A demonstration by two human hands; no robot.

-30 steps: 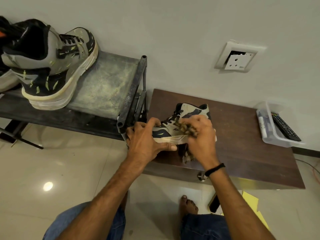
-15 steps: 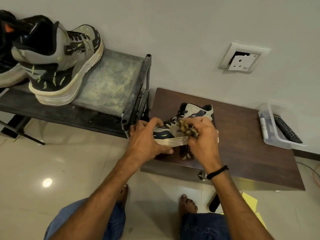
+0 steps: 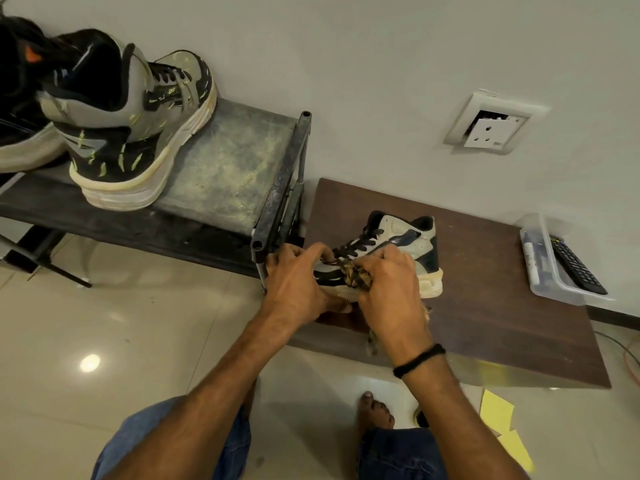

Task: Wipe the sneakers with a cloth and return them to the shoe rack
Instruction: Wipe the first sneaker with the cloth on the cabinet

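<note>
A grey, navy and white sneaker (image 3: 414, 239) with black laces stands on the brown table (image 3: 491, 289), toe pointing left. My left hand (image 3: 298, 282) grips its toe end, thumb under the sole edge. My right hand (image 3: 391, 289) holds a bunched brown patterned cloth (image 3: 355, 273) pressed against the sneaker's near side; a bit of cloth hangs below my wrist. The matching sneaker (image 3: 138, 133) sits on the dusty top shelf of the shoe rack (image 3: 228, 171) at the left.
Another dark shoe (image 3: 17, 116) sits at the rack's far left. A clear plastic tray (image 3: 554, 268) with a remote and a marker lies on the table's right end. A wall socket (image 3: 491, 126) is above. Yellow papers (image 3: 498, 410) lie on the tiled floor by my bare foot.
My right hand with the cloth has shifted slightly left along the sneaker's side, uncovering more of the heel. The view has panned a little left and down. My left hand keeps its grip.
</note>
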